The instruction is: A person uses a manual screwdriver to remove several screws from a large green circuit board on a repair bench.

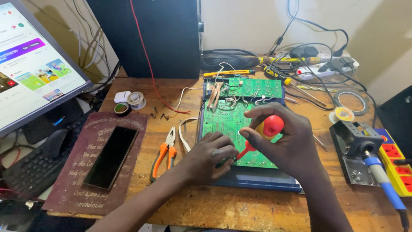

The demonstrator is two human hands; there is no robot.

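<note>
Screwdriver [262, 133], red-and-yellow handled, sits in the right hand [285, 144], whose fingers wrap round the bulbous grip so the shaft slants down and left toward the large green circuit board [227, 124]. The tip itself is hidden behind the left hand [210, 157], so whether it sits in a screw head cannot be told. That left hand lies curled with its fingertips pressing on the near part of the board, holding nothing.

The board lies flat in a dark blue chassis [257, 180] at the middle of the wooden tabletop [240, 206], with a smaller green board [255, 88] and loose white wires just behind it. By its look the board is light, thin and stiff, but fragile: solder joints and small parts cover its face, so bare edges and corners seem the safest places to press or lift. The screwdriver handle looks smooth hard plastic, rounded enough for a full palm grip; it is likely light and easy to twirl, though it could slip off a small screw and scratch traces.

Orange-handled pliers [164, 154] lie left of the chassis, a blue-handled soldering iron [380, 174] rests in its stand to the right, and a dark plaque [101, 161] sits beside a keyboard [32, 165].
</note>
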